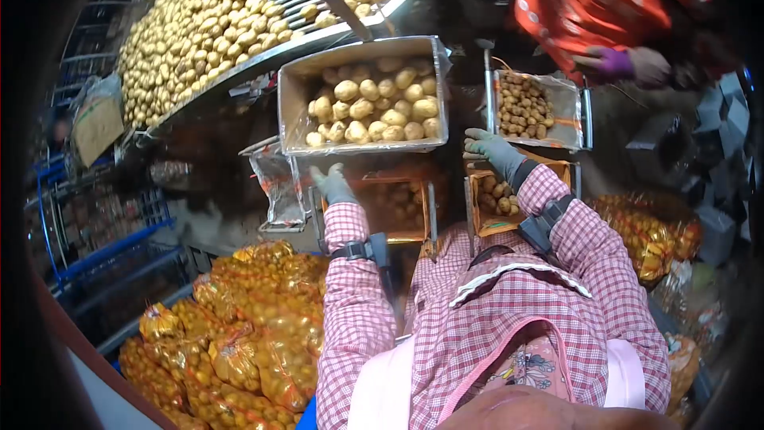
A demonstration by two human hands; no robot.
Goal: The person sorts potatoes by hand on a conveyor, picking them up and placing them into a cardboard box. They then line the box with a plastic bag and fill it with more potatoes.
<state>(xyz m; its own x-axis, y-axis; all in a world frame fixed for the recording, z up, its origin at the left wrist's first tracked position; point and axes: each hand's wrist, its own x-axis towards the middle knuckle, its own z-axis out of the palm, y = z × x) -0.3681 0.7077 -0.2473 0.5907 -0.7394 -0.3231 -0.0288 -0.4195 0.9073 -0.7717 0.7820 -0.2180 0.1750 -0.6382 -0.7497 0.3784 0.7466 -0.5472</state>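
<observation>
Both my hands wear grey-green gloves. My left hand [333, 185] is just below the front left part of a box [364, 151] lined with clear plastic; its fingers are apart and hold nothing that I can see. Large potatoes [374, 103] fill much of the box. Beside the box's front right corner, my right hand [493, 151] has its fingers stretched out to the left, above an orange bag [479, 205] hung on a frame with potatoes inside. Whether either hand touches the box is hard to tell.
A slatted sorting table [298, 4] heaped with potatoes [199, 40] lies beyond. A lined bin of small potatoes [524, 103] stands at right. Filled net bags [255, 334] pile up at lower left. A person in an orange garment [589, 4] works at upper right.
</observation>
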